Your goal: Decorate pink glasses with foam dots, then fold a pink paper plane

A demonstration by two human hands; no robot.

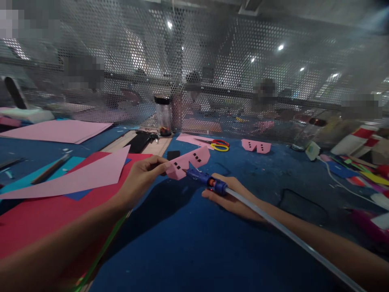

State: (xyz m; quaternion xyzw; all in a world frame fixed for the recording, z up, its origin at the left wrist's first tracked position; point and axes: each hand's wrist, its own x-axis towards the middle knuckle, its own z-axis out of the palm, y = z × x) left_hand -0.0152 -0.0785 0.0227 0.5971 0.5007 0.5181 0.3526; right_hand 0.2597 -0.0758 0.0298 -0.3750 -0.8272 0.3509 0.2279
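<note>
Between the fingers of my left hand is the left end of a pink paper cutout with a notch and small black squares on it. My right hand is wrapped round a blue glue gun, with a long clear glue stick running out of its back toward the lower right. The nozzle points left and lies at the lower edge of the cutout by the notch; whether it touches, I cannot tell. A similar pink cutout stands on the blue table farther back.
Scissors with red and yellow handles lie at the back beside a lidded jar. Pink sheets and red paper cover the left side. Coloured scraps and a white cord lie right. A perforated metal screen rises behind.
</note>
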